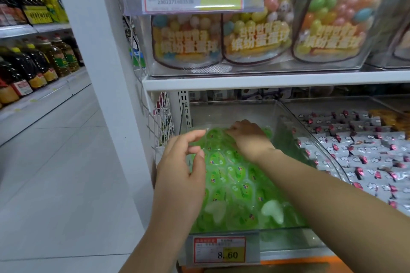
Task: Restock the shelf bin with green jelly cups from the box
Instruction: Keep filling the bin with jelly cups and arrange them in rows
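A clear plastic shelf bin (pixel 230 108) on the lower shelf holds several green jelly cups (pixel 235 182) in rows, heart-shaped with green lids. My right hand (pixel 248 137) reaches deep into the bin, palm down, its fingers bent onto the cups at the back; whether it holds one is hidden. My left hand (pixel 184 168) hovers over the bin's left edge with relaxed, slightly curved fingers and holds nothing. The box is out of view.
A price tag reading 8.60 (pixel 221 250) hangs on the bin's front. Grey wrapped candies (pixel 359 150) fill the neighbouring bin on the right. Bags of coloured egg balls (pixel 255 35) stand on the shelf above. A white pillar (pixel 99 73) and an aisle with oil bottles (pixel 40 62) lie left.
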